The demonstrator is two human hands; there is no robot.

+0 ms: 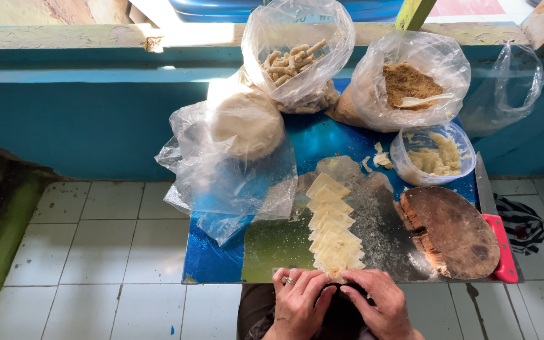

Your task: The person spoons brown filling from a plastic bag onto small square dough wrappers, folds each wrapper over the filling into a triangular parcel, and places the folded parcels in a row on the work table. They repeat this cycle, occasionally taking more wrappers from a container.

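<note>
One dough square [334, 272] pinched by both hands, left [298, 303], right [378, 303], three bags, one bowl [467, 165]

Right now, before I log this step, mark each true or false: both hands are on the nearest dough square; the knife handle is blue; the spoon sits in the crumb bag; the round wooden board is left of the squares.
1. Both the left hand and the right hand are on the nearest dough square: true.
2. The knife has a blue handle: false, it is red.
3. The white spoon sits in the crumb bag: true.
4. The wooden board lies left of the squares: false, it lies right.
</note>
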